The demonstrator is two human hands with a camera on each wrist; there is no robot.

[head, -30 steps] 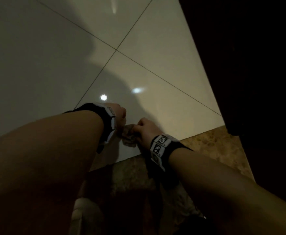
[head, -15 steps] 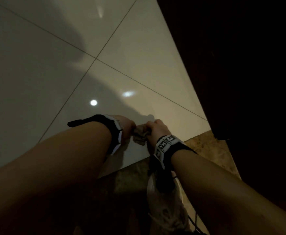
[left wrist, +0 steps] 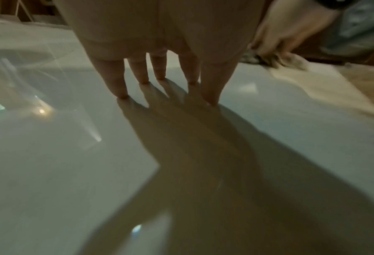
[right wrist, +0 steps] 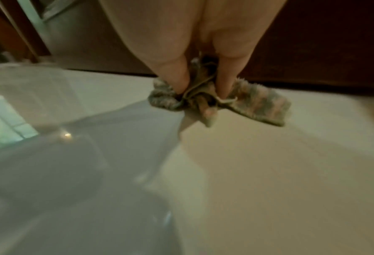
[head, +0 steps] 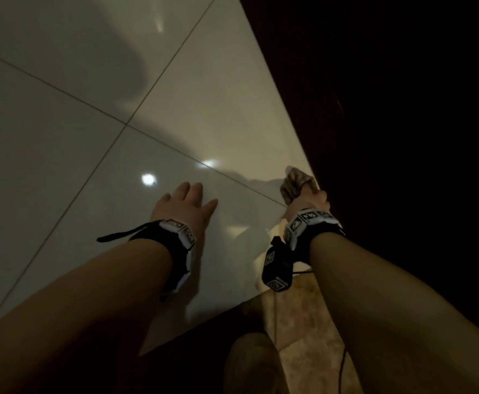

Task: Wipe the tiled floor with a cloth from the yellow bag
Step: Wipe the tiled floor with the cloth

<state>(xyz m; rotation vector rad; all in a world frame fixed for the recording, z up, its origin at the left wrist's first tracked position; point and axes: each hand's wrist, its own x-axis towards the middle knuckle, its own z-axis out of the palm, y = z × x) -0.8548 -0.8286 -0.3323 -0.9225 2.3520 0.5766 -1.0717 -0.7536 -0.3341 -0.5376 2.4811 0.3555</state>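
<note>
Both hands have split apart since a sec ago, when they met over the cloth.

Head view: my left hand (head: 185, 207) lies flat on the tiled floor (head: 62, 143), fingers straight & spread, holding nothing. My right hand (head: 308, 201) is off to the right by the dark furniture (head: 389, 123), fist clenched round the bunched cloth (head: 296, 180).

Left wrist view: fingertips (left wrist: 121, 93) touch the glossy tile, reflected below; right hand w/ cloth shows top right, blurry.

Right wrist view: thumb & fingers (right wrist: 177, 75) pinch the striped fuzzy cloth (right wrist: 260, 103), which sits on the floor near the dark base.
</note>
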